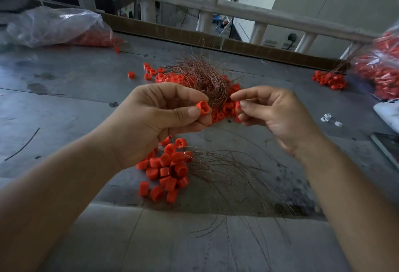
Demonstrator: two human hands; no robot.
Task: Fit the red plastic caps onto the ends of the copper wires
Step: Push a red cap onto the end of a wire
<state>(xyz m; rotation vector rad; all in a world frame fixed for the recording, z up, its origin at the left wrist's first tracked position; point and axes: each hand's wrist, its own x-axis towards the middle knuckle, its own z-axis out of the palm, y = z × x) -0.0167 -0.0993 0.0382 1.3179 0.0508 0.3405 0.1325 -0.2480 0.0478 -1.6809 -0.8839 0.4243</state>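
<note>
Two hands work above the table [64, 103]: the left hand [151, 120] pinches a cap [203, 107], and the right hand [269, 112] pinches a red piece [237, 104], no wire discernible. Loose wires [200, 75] lie at twelve o'clock, capped wires [168, 168] at six. A thin end could buckle or miss the hole; the cap could slip. No writing is legible.

A white railing [237, 8] runs behind the grey table [64, 99].
</note>
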